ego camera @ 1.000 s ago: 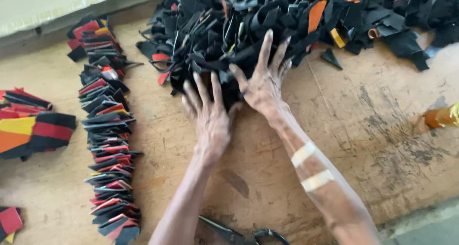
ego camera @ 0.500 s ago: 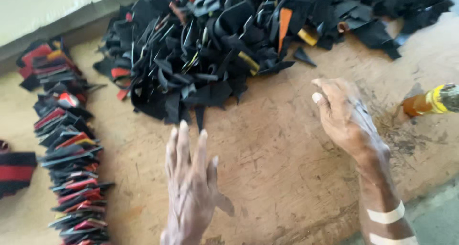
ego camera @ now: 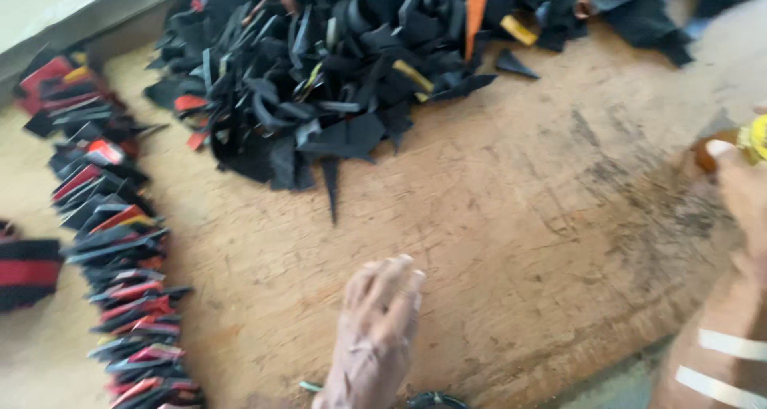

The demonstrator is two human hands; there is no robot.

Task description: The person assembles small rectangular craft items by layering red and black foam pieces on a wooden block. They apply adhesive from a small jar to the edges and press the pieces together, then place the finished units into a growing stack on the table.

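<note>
We count two hands: our left hand [ego camera: 375,337] over the wooden counter [ego camera: 511,241] and our right hand [ego camera: 747,209] at the right edge. We see one big heap of black scraps [ego camera: 335,81], its pieces too many and tangled to count. One long row of stacked black-and-red pieces [ego camera: 112,241] runs down the left, and one separate black-and-red bundle [ego camera: 28,273] lies beside it. Two pale bands [ego camera: 723,365] cross our right forearm.

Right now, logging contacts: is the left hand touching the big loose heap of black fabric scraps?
Apart. The head view shows bare wooden board between the left hand and the heap.
</note>
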